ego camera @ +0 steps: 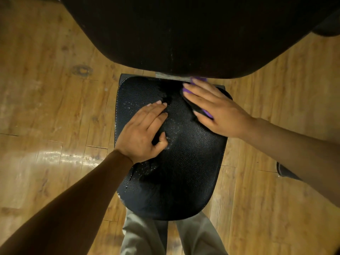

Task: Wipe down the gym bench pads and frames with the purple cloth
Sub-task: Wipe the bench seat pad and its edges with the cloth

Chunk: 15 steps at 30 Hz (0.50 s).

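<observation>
The right hand (pixel 215 109) lies flat with straight fingers pressing the purple cloth (pixel 207 113) down onto the far right part of the seat pad (pixel 184 172); only slivers of purple show at the fingertips and below the thumb side, so most of the cloth is hidden under the palm. The left hand (pixel 145 133) rests on the pad's left half, fingers extended and spread, thumb slightly bent, holding nothing and seemingly steadying the seat. Judging by the surface, the work on this pad looks partway through: droplets and wet sheen speckle the left side and the near left edge, while the middle and right read as smoother. The back pad (pixel 184 34) above, which shows faint pale streaks, and the metal frame (pixel 171 76) glimpsed at the gap between pads appear yet to be dealt with. No container is in view, only the wooden floor (pixel 46 89) around the bench.
</observation>
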### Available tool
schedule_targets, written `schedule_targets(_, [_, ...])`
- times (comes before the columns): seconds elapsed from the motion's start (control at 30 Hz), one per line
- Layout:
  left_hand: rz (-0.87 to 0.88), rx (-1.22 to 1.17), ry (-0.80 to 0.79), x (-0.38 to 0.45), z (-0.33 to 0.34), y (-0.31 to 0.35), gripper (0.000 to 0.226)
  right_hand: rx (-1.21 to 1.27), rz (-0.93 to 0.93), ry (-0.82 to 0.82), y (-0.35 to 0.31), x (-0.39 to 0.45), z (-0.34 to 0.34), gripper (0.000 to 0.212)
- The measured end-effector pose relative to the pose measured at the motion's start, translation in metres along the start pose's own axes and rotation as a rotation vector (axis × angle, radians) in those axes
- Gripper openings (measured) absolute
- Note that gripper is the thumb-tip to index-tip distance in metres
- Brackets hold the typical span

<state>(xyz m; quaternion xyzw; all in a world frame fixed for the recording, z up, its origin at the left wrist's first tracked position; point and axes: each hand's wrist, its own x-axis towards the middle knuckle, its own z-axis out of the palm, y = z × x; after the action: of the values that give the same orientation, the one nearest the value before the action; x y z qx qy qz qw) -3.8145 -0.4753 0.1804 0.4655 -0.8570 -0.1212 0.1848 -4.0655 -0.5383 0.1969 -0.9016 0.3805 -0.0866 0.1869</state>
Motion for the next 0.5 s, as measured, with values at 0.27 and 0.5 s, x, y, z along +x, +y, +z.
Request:
schedule_targets(0.27, [-0.268,0.056,0.052,-0.016,-0.004,0.022,0.039,0.019,0.443,0.162,-0.034,-0.062,0.009,0.051])
schedule_targets(0.5, [-0.699,0.067,0.032,-0.084,0.000,0.068,0.058,0.029,0.644,0.320,-0.079,-0.008,0.032,0.057])
